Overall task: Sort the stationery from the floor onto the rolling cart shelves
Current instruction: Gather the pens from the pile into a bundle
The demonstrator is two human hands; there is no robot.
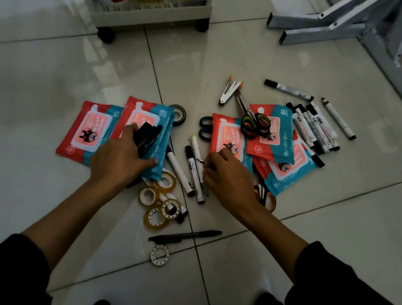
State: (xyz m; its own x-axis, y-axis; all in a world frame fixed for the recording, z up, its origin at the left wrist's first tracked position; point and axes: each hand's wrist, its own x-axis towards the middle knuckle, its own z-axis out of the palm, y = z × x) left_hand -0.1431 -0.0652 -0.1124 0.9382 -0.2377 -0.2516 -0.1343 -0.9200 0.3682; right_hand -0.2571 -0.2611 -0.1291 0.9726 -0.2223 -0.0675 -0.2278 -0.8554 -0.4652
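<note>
Glossy pale tiled floor, dim room. Stationery lies scattered mid-floor, the rolling cart well beyond it. The left hand grips black pens over a wipes packet; the right hand pinches, seemingly, a thin pen.

Left hand around black pens; right hand over markers.

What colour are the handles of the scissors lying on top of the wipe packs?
Black with green and orange inner linings on the scissors, seen in the head view.
</note>
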